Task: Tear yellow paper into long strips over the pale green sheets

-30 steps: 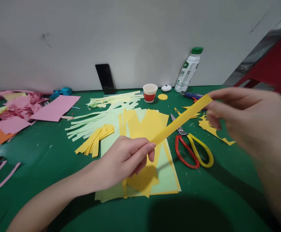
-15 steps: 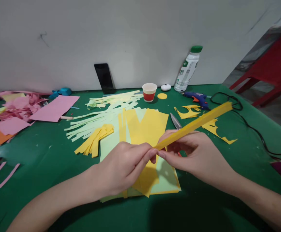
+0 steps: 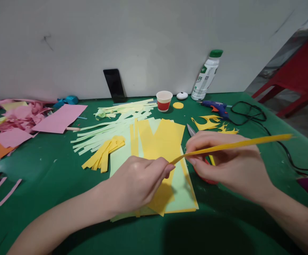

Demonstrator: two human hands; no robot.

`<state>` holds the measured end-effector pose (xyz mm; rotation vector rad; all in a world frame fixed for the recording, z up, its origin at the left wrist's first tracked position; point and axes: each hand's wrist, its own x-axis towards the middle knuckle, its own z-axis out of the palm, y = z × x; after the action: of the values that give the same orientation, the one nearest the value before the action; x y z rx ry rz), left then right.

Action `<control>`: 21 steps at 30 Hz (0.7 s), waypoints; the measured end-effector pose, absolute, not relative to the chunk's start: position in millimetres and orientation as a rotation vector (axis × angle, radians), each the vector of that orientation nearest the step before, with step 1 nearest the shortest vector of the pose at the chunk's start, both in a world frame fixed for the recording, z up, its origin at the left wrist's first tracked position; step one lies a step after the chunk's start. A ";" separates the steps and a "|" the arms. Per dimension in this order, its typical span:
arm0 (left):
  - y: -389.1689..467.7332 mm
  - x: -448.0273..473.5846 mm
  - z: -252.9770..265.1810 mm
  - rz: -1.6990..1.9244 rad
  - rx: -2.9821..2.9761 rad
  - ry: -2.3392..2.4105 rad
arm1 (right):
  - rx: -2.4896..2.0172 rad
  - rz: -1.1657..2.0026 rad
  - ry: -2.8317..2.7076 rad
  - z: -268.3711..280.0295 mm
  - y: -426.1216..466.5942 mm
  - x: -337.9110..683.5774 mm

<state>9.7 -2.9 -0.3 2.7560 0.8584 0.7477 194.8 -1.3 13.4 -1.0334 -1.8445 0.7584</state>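
A narrow yellow paper strip [image 3: 238,144] stretches between my hands. My left hand [image 3: 140,184] pinches its near end over the stacked sheets. Further along, the thumb and fingers of my right hand [image 3: 222,156] close on it, and the free end points right. Beneath my hands lie yellow paper sheets [image 3: 167,138] on top of pale green paper [image 3: 184,191]. Scissors [image 3: 191,130] with red and yellow handles lie partly hidden under my right hand. Left of the sheets is a bundle of cut yellow strips [image 3: 103,154].
Pale green fringed paper [image 3: 98,132] and pink scraps [image 3: 13,124] lie to the left. At the back stand a phone [image 3: 114,85], a paper cup [image 3: 164,101] and a leaning bottle [image 3: 206,78]. A blue glue gun [image 3: 217,108] with a black cord lies right, near yellow offcuts [image 3: 205,123].
My right hand has slid right along the strip, away from my left hand. The strip's free end has swung lower and further right. My left hand stays almost in place.
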 end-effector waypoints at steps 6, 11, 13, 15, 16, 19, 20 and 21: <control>-2.5 8.0 8.1 0.636 2.484 0.833 | -1.035 0.631 -1.814 18.9 4.6 204.4; -2.4 6.6 15.4 0.528 2.293 0.850 | -0.989 0.509 -1.737 20.0 6.2 213.1; -2.2 6.2 16.1 0.497 2.233 0.856 | -1.002 0.510 -1.690 20.9 6.9 216.8; -2.0 6.1 16.6 0.484 2.190 0.862 | -1.003 0.525 -1.648 21.7 7.7 219.5; -2.0 6.1 16.9 0.483 2.174 0.865 | -1.005 0.534 -1.632 22.1 8.0 220.4; -2.1 6.6 18.3 0.475 2.139 0.873 | -1.029 0.544 -1.611 23.0 8.3 221.9; -2.1 6.8 18.8 0.472 2.128 0.875 | -1.044 0.544 -1.611 23.5 8.3 222.5; -2.1 6.9 19.4 0.469 2.117 0.876 | -1.058 0.536 -1.610 24.1 8.2 223.6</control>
<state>6.9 -2.1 19.4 2.1170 0.8765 0.4693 223.6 8.2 24.1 -1.0578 -1.6097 0.5360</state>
